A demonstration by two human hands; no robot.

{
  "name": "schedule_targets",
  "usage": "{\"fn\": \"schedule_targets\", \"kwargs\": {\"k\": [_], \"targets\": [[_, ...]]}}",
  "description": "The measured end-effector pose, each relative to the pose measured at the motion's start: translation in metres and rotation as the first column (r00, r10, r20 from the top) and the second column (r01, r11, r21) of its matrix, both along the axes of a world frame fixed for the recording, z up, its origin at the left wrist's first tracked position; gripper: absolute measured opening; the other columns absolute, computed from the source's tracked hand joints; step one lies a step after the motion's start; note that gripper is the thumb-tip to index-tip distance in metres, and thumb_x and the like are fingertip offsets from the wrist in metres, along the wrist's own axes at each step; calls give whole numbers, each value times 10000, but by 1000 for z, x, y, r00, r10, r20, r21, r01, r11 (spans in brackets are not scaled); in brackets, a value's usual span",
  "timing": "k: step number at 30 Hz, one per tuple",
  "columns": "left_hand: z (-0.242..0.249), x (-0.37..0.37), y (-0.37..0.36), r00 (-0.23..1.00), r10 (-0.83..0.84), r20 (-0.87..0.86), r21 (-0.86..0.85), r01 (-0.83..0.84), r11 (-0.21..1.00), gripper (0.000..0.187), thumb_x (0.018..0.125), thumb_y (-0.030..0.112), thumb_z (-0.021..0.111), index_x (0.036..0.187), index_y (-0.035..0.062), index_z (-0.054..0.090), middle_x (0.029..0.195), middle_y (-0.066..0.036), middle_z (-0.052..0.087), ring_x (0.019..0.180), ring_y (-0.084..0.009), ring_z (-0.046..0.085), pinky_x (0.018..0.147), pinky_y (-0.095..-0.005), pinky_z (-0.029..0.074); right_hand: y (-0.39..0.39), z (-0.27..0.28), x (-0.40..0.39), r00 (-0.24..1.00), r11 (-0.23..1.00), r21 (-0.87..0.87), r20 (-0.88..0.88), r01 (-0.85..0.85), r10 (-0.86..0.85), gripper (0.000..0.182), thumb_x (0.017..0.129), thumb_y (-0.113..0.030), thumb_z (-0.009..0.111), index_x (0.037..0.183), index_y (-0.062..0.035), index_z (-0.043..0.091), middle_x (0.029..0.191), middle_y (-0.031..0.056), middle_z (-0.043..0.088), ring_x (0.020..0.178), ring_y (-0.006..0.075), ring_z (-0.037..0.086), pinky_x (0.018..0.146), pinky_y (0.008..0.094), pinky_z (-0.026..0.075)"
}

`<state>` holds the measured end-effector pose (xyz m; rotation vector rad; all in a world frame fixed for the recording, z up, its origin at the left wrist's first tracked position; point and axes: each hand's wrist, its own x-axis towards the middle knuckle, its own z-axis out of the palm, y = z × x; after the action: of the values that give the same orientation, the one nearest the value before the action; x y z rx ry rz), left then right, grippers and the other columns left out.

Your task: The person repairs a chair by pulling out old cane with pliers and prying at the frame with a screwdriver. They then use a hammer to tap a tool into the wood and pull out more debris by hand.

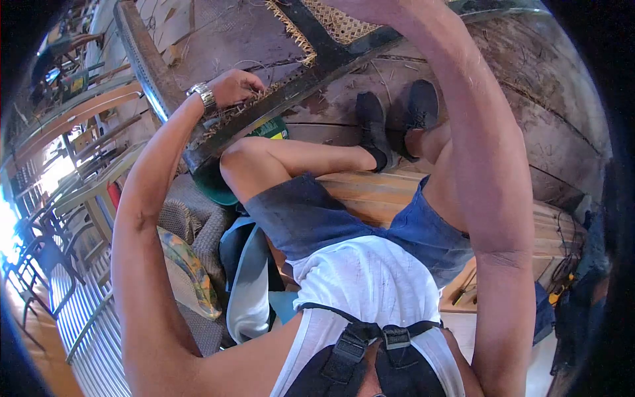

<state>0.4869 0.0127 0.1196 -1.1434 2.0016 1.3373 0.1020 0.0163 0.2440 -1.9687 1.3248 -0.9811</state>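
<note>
A dark wooden frame with woven cane panels lies across the area over my knees. Frayed cane ends stick out along its inner edge. My left hand, with a metal watch on the wrist, is at the frame's lower left rail. Its fingers are curled in against the frayed cane there; what they pinch, if anything, is too small to make out. At the top edge, my right hand reaches over the cane panel near the frame's crossbar. Its fingers are cut off by the view's edge.
Stacked chairs and wooden frames crowd the left side. A green container stands beside my left knee. I sit on a slatted wooden surface, with tools at its right. Cane scraps are scattered on the plank floor.
</note>
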Motion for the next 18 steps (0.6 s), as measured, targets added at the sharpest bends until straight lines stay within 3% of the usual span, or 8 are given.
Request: {"fn": "schedule_targets", "kwargs": {"k": [3, 5, 10, 12, 13, 14, 15, 18], "targets": [[4, 0, 8, 1000, 24, 11, -65, -24, 998, 191, 912, 48, 677, 1101, 24, 691, 1011, -69, 733, 944, -140, 648, 895, -327, 520, 4, 0, 4, 999, 999, -43, 34, 11, -10, 234, 955, -188, 602, 952, 28, 692, 864, 294, 680, 815, 478, 659, 750, 522, 519], [1, 4, 17, 998, 61, 20, -109, -58, 992, 182, 921, 60, 681, 1098, 23, 694, 1009, -66, 732, 938, -138, 648, 888, -325, 521, -4, 1, 8, 998, 999, 35, -48, 37, -35, 240, 956, -192, 603, 956, 32, 689, 866, 296, 678, 815, 483, 655, 753, 526, 518], [-1, 6, 21, 978, 209, -24, -149, -211, 966, 154, 949, 92, 688, 1086, 20, 693, 1004, -52, 729, 918, -130, 645, 867, -318, 523, 0, 11, 8, 999, 996, 90, -23, 29, -27, 238, 954, -188, 605, 961, 35, 689, 865, 298, 674, 812, 487, 649, 748, 522, 517], [9, 1, 19, 960, 276, -41, -27, -277, 960, 204, 965, 120, 696, 1154, 44, 700, 1033, -22, 721, 932, -117, 636, 863, -304, 517, -2, 6, 10, 998, 987, 153, -44, 54, -48, 240, 955, -189, 604, 962, 35, 689, 866, 297, 674, 812, 486, 649, 747, 521, 516], [19, -4, 18, 959, 281, -38, -30, -282, 959, 204, 965, 120, 696, 1154, 44, 700, 1033, -22, 721, 932, -117, 636, 863, -304, 517, -8, -10, 8, 1000, 1000, 15, -3, 13, -13, 241, 957, -188, 604, 958, 37, 690, 869, 297, 675, 812, 485, 649, 744, 519, 516], [32, -11, 17, 902, 433, -5, 126, -429, 895, 255, 967, 149, 712, 1193, 32, 697, 1034, -21, 728, 940, -120, 647, 867, -293, 523, -10, -13, 9, 999, 992, -125, 36, -21, 25, 242, 958, -188, 603, 954, 38, 691, 871, 296, 675, 812, 484, 649, 742, 517, 516], [40, -15, 17, 822, 567, 52, 270, -558, 785, 309, 969, 178, 729, 1233, 21, 694, 1035, -19, 736, 947, -123, 658, 872, -282, 530, -10, -15, 8, 999, 991, -129, 42, -23, 29, 242, 958, -188, 603, 954, 38, 691, 871, 296, 675, 812, 484, 649, 742, 517, 516], [26, -6, 31, 695, 719, 27, 278, -696, 662, 391, 964, 244, 754, 1278, 21, 687, 1092, -15, 738, 962, -123, 657, 893, -289, 525, 1, -2, 5, 999, 999, -50, 45, -20, 22, 244, 960, -186, 604, 940, 42, 690, 875, 290, 678, 808, 476, 652, 738, 509, 518]]}}
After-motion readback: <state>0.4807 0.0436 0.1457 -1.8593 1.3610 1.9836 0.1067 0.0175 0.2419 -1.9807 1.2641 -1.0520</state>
